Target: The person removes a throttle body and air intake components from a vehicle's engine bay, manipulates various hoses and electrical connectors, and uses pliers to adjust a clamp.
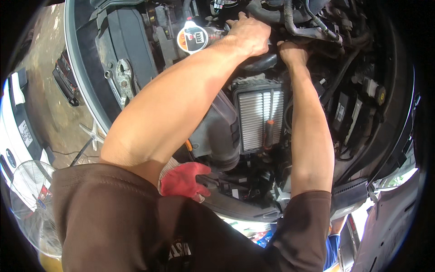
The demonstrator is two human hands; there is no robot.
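Note:
My left hand (251, 36) reaches to the top of the engine bay, fingers bent around something I cannot make out, beside a dark curved hose (263, 12). A round white-topped reservoir (192, 38) is left of it. My right hand (293, 55) is lower and further right, under a bent grey pipe (301, 31), its fingers mostly hidden. Between my forearms lies a pleated air filter (253, 113) in a dark frame, with an orange-handled screwdriver (268, 136) on it. Pliers (123, 77) and a wrench (113, 88) rest on the dark panel at left.
A red glove (179, 179) lies below my left forearm. At left are the floor (54, 38), a metal cross-shaped tool (94, 135), a wire fan (34, 204) and a white car (18, 122). Part of another person (332, 247) shows at lower right.

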